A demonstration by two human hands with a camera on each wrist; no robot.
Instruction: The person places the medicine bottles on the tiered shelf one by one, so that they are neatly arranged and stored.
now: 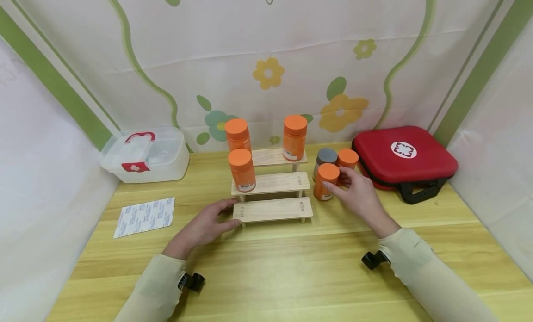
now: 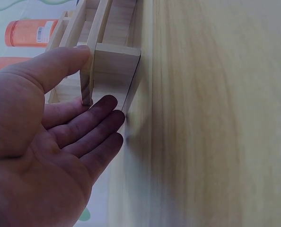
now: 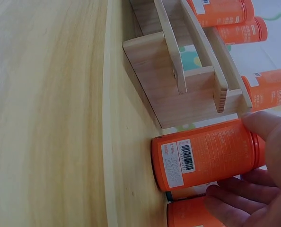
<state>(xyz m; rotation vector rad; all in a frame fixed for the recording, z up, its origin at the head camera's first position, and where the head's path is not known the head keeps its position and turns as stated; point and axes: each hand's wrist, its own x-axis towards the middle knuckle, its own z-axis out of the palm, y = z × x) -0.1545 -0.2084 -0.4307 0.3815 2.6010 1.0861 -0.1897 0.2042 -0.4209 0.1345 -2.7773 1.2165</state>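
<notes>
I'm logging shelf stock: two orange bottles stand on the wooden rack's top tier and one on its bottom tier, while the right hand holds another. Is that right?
Not quite: the head view shows the single orange bottle on the middle tier, not the bottom tier. Two orange bottles do stand on the top tier, and the right hand holds another bottle.

We see a small cloth-lined booth, its walls a pale, creased fabric (image 1: 208, 33) printed with flowers (image 1: 268, 73), set round a wood-grain tabletop (image 1: 275, 278); a red case (image 1: 376, 151) and a plastic box (image 1: 168, 167) with a white cross give it a first-aid look
</notes>
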